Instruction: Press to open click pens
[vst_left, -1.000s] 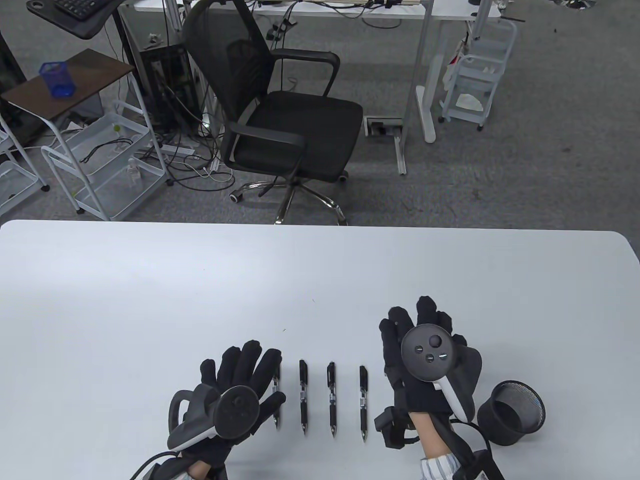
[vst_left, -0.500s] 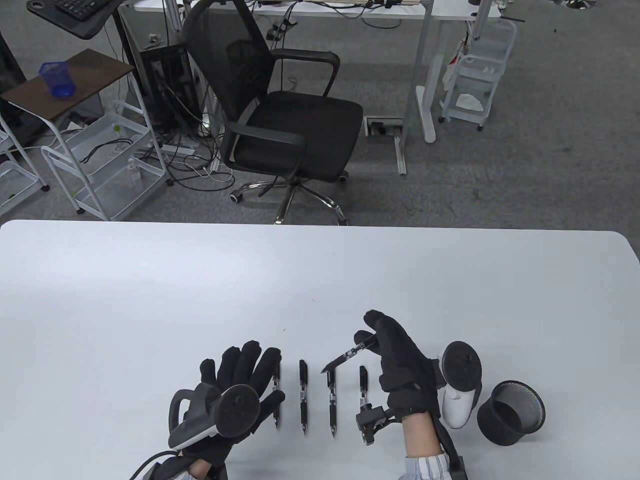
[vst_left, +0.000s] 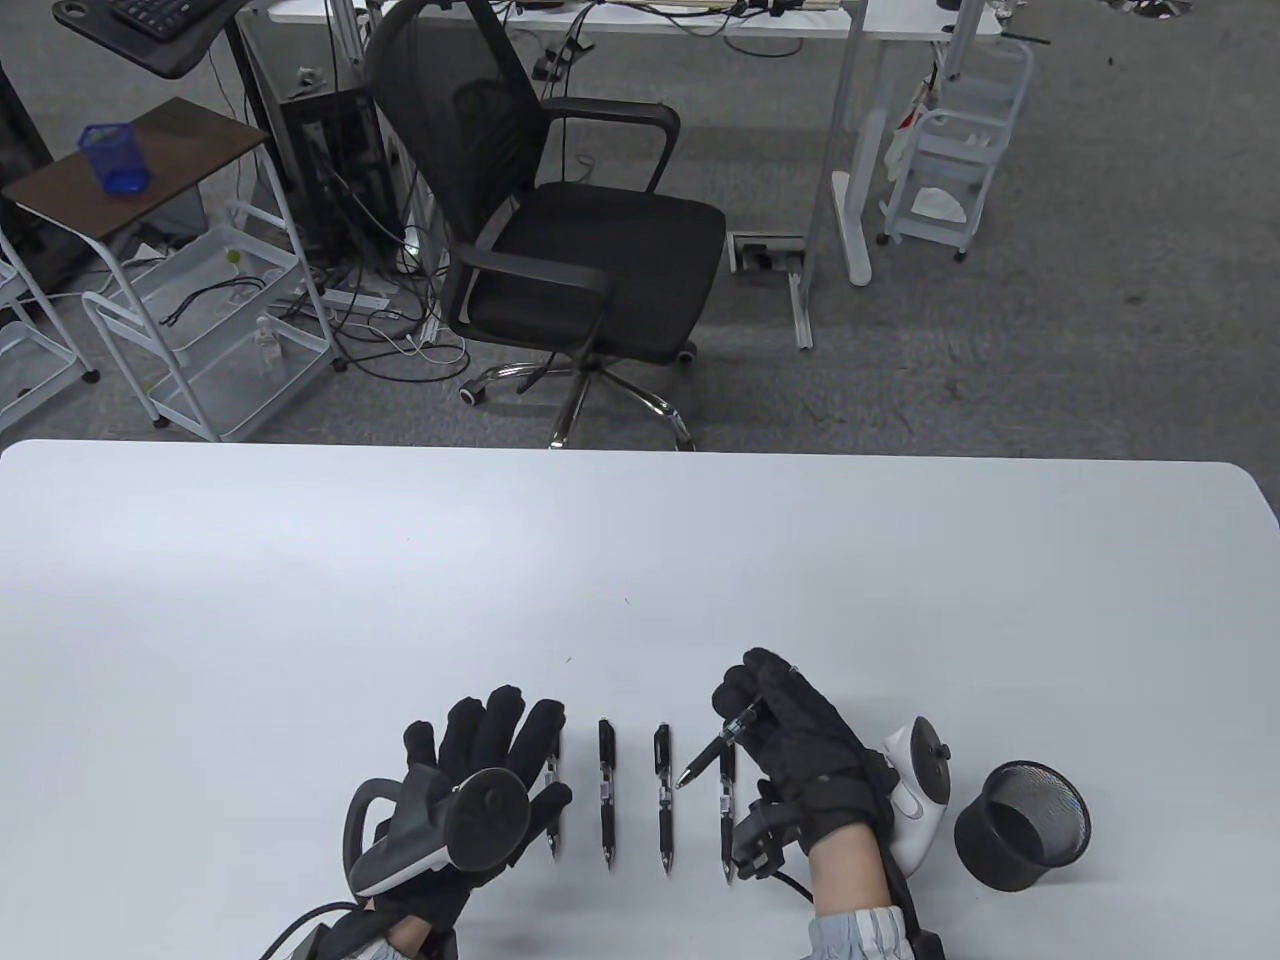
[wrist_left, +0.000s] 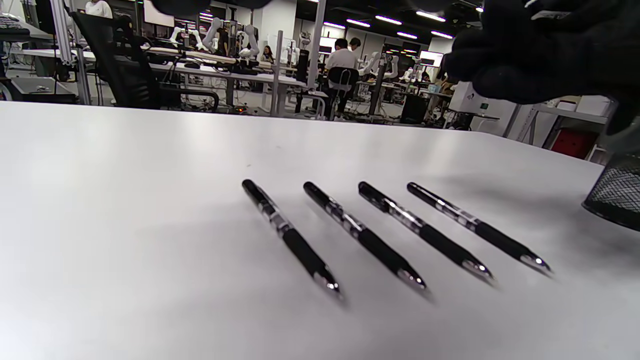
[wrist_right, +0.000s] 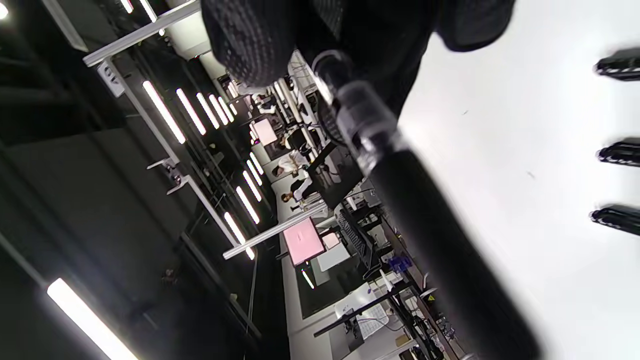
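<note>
- Right hand (vst_left: 800, 740): fingers curled around one click pen (vst_left: 712, 752), lifted off the surface and angled tip-down toward the left; thumb sits near the button end, a hold that appears suited to pressing the clicker.
- Row of four click pens (vst_left: 606, 790): lying parallel on the white surface (vst_left: 640, 560), tips toward the person, apparently laid out for one-by-one pickup.
- Left hand (vst_left: 480, 760): fingers spread flat, holding nothing, just beside the leftmost pen.
- Mesh pen cup (vst_left: 1022, 825): stands right of the right hand.
- Room: office chair (vst_left: 560, 240), wire carts, carpeted floor.
</note>
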